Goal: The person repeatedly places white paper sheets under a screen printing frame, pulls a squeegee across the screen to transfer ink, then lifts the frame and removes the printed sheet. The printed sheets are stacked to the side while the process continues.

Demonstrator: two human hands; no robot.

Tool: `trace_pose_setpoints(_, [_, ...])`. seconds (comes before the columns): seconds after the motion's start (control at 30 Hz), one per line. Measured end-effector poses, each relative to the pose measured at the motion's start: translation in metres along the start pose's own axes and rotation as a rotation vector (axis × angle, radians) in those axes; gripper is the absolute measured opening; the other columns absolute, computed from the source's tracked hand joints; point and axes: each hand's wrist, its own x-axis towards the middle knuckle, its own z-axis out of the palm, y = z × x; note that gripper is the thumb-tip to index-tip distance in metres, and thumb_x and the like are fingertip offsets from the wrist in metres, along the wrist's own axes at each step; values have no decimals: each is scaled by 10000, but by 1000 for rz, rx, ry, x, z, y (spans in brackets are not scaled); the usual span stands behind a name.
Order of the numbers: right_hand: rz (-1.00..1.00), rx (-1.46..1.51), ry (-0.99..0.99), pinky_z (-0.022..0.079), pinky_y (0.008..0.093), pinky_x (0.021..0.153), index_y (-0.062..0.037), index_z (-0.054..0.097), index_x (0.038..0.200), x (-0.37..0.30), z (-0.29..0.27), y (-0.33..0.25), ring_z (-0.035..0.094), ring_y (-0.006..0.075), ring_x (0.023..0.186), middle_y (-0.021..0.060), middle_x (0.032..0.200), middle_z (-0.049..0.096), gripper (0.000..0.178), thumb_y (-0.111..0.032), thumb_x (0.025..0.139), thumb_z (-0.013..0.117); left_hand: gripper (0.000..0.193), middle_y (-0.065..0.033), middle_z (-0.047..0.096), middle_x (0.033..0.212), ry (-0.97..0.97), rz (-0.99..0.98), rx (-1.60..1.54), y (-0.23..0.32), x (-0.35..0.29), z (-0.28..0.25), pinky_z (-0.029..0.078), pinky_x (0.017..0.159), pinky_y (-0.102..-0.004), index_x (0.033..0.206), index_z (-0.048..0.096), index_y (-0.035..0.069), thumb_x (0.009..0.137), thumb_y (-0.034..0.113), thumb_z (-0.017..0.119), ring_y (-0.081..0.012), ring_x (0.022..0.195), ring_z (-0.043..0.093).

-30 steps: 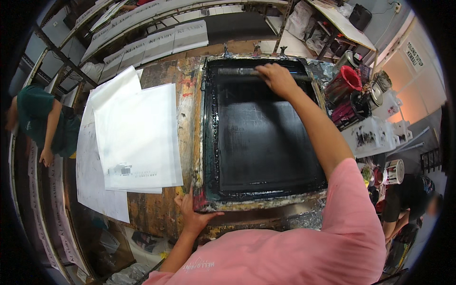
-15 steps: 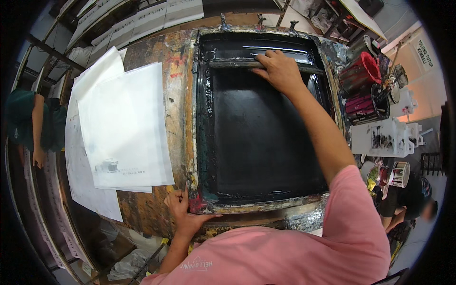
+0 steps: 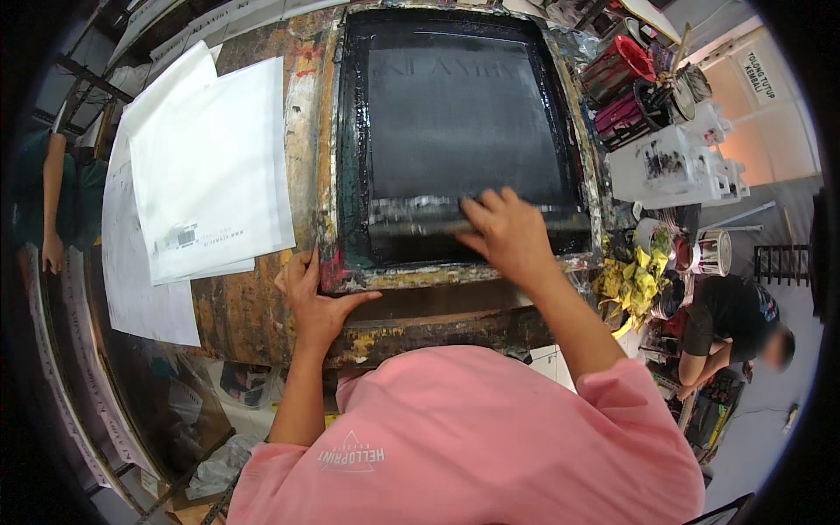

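Note:
A screen-printing frame [image 3: 327,175] with ink-stained wooden edges lies on the worktable, its dark mesh [image 3: 455,122] facing up. My right hand [image 3: 512,238] is closed on a squeegee [image 3: 411,213], a long bar lying across the mesh near the frame's front end; motion blurs it slightly. Faint pale lettering shows in the mesh at the far end. My left hand [image 3: 311,297] rests at the frame's near left corner, thumb stretched along the front edge and fingers apart, holding nothing. Left of the frame lie white printed sheets or bags [image 3: 210,166], overlapping.
Ink-smeared buckets [image 3: 617,66] and white jerrycans [image 3: 665,162] stand along the right side. A crumpled yellow cloth [image 3: 632,284] sits by the near right corner. Racks [image 3: 83,367] line the left, where one person's arm [image 3: 54,201] shows. Another person [image 3: 731,328] sits at the right.
My right hand has drawn the squeegee from the far end of the mesh toward me. The view has shifted, while my left hand stays at the frame's corner.

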Motion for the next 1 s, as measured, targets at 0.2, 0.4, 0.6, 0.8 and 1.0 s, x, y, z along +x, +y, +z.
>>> trace_pose_setpoints(0.2, [73,-3,-175,539,465,701,-75,624,976,-17,-21,-17,640,315,921,98,966,611,363,-394,862,756,990,-95,571,1126,-7,-8,-71,5,3,-4,313,1017,-436,1243,698,21,489,602,970,-296,1131,502])
trace_pose_setpoints(0.4, [-20,-19,-10,543,451,815,-64,618,1071,-35,-54,-34,615,321,1014,129,1041,590,352,-346,898,737,890,-67,626,1082,156,-10,-145,5,2,-3,451,971,-449,1231,674,-22,560,451,1020,-282,1053,597])
trace_pose_setpoints(0.6, [57,-241,302,411,572,952,-73,620,1024,-11,-107,-68,568,322,973,103,971,576,376,-367,834,755,952,-127,649,1324,204,-75,-951,66,34,-43,541,953,-345,1524,452,-56,786,290,944,-207,1113,659])
trace_pose_setpoints(0.8, [-58,-296,547,415,507,840,-93,581,882,70,-179,-31,594,301,877,78,855,597,359,-425,840,712,745,-145,553,1403,602,393,-1156,85,126,-55,524,962,-339,1596,294,-35,1060,370,615,-203,1182,610])
trace_pose_setpoints(1.0, [-78,-278,485,450,490,815,-24,628,1011,135,-242,-14,595,452,905,215,887,615,289,-301,931,625,377,-122,695,1003,198,100,-611,-6,263,65,528,796,-333,1348,619,2,1038,215,646,-206,839,644])
